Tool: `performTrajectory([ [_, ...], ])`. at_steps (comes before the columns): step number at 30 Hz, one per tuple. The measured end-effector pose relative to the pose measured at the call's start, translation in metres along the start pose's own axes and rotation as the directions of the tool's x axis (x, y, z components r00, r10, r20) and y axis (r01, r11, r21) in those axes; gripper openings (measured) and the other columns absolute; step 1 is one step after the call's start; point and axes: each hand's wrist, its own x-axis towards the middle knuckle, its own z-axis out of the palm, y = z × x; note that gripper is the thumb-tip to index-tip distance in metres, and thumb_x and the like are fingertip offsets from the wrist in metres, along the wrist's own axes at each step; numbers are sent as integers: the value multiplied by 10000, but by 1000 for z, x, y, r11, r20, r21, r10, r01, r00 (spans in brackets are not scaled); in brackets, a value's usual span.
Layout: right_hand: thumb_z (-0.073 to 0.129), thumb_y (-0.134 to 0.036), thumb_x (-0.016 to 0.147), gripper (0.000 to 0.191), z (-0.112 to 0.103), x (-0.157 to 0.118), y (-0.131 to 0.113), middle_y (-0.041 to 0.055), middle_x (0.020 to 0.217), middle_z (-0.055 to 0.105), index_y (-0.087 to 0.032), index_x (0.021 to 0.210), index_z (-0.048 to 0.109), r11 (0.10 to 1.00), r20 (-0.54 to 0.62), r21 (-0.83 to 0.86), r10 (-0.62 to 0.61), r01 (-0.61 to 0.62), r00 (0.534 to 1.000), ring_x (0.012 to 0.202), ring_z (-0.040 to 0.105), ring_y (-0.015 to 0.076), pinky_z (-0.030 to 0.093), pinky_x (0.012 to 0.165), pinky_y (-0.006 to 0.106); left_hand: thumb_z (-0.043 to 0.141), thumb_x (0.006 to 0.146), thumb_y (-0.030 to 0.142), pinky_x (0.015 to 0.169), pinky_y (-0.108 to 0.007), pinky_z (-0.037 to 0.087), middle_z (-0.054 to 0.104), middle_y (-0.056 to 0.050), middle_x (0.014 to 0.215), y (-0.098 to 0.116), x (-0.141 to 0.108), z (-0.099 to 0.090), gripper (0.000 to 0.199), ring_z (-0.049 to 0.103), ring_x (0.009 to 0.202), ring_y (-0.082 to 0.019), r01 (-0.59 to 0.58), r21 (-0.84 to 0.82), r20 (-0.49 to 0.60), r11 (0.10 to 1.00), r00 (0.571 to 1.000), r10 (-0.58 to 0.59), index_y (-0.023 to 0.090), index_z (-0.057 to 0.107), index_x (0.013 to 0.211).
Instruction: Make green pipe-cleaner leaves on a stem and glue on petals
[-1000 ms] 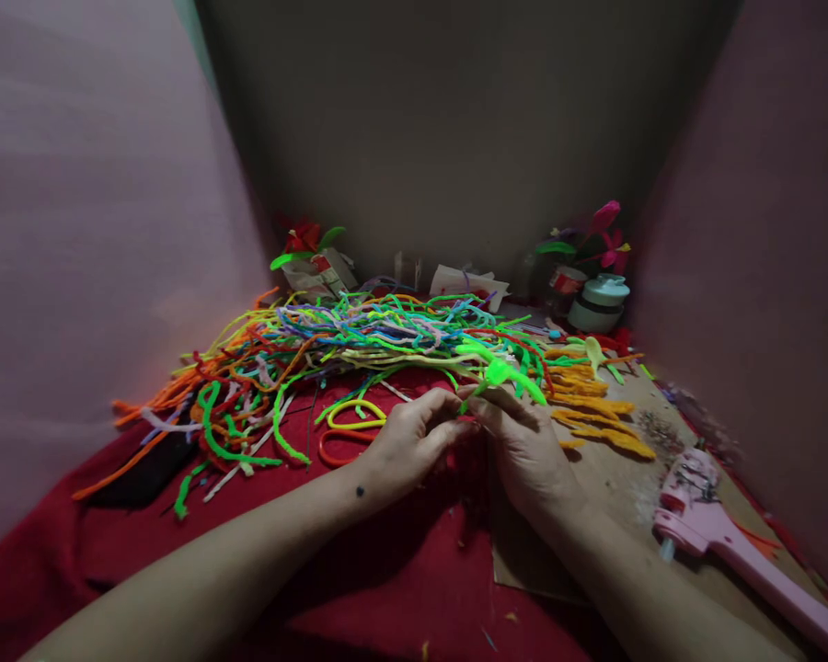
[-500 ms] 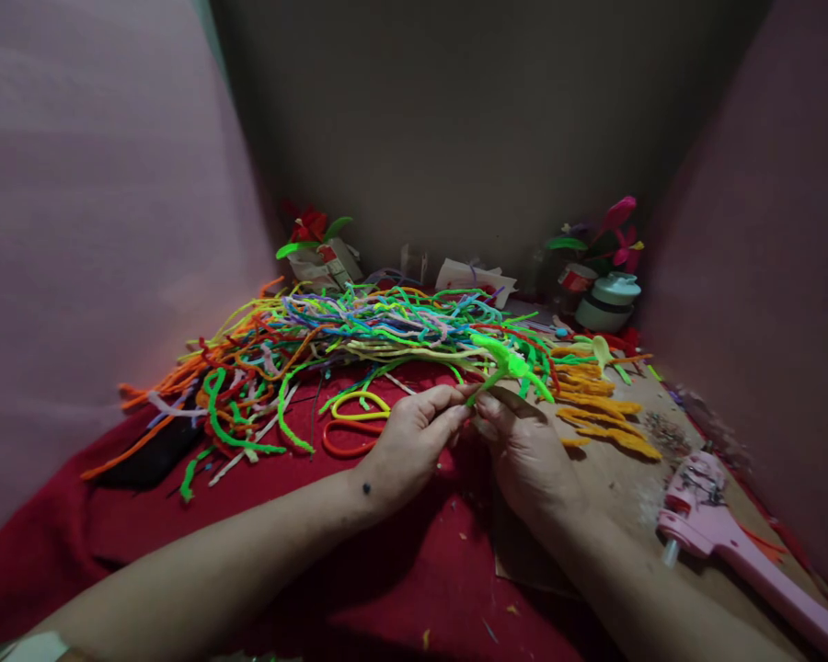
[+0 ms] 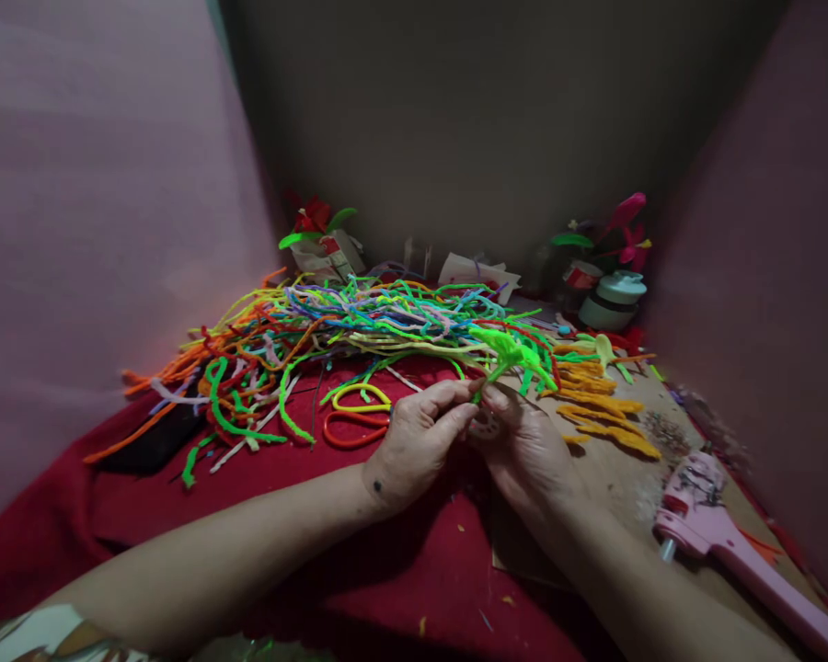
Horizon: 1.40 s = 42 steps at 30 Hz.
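Observation:
A bright green pipe-cleaner flower piece point(image 3: 514, 351) with spreading petals or leaves stands up from my fingertips, above the red cloth. Its stem is pinched by my left hand point(image 3: 420, 441), thumb against fingers. Close beside it, my right hand point(image 3: 528, 446) pinches the same stem, with fingers bent and partly hidden. Between the hands, under the fingertips, a pale object with small dark holes point(image 3: 487, 425) shows; I cannot make out what it is. Left of my left hand lie two looped scissor handles point(image 3: 355, 429), one yellow and one red.
A heap of multicoloured pipe cleaners point(image 3: 386, 317) spreads across the back. Orange pipe-cleaner pieces point(image 3: 603, 405) lie on a brown board point(image 3: 611, 496) at right, near a pink glue gun point(image 3: 724, 529). Behind stand a light jar point(image 3: 614, 299) and pink flowers point(image 3: 631, 225).
The green piece has turned in my fingers, so its spread parts show more broadly. My hands stay together, and the view has shifted slightly.

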Motion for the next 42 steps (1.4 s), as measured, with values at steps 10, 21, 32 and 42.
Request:
performTrajectory([
  [10, 711, -232, 686, 91, -11, 5, 2, -6, 698, 627, -186, 763, 696, 984, 67, -125, -121, 129, 990, 602, 508, 108, 421, 563, 243, 586, 773, 287, 433, -176, 234, 430, 60, 528, 12, 8, -9, 201, 300, 454, -36, 206, -103, 102, 973, 975, -195, 129, 553, 653],
  [21, 680, -211, 649, 120, -10, 3, -9, 8, 740, 676, -230, 761, 719, 954, 105, -282, -77, 104, 992, 670, 581, 162, 457, 646, 299, 613, 760, 306, 379, -172, 157, 462, 55, 517, 8, 10, -20, 227, 277, 372, -9, 351, -280, 291, 894, 918, -269, 131, 514, 654],
  [32, 675, -175, 610, 153, -10, 3, -14, 21, 921, 680, -230, 745, 722, 952, 205, -284, -54, 112, 977, 708, 567, 143, 440, 657, 291, 508, 834, 243, 317, -163, 170, 323, 96, 461, 2, 14, -31, 122, 110, 327, -20, 616, -443, 633, 651, 729, -260, 140, 563, 799],
  [42, 690, -143, 610, 134, -7, 3, 0, 0, 749, 657, -254, 686, 695, 935, 41, -299, -187, 191, 982, 728, 541, 183, 445, 703, 326, 545, 812, 230, 650, -210, 391, 599, 0, 728, 1, 8, -21, 160, 517, 677, -108, -129, 230, 114, 965, 988, 105, 174, 660, 907],
])
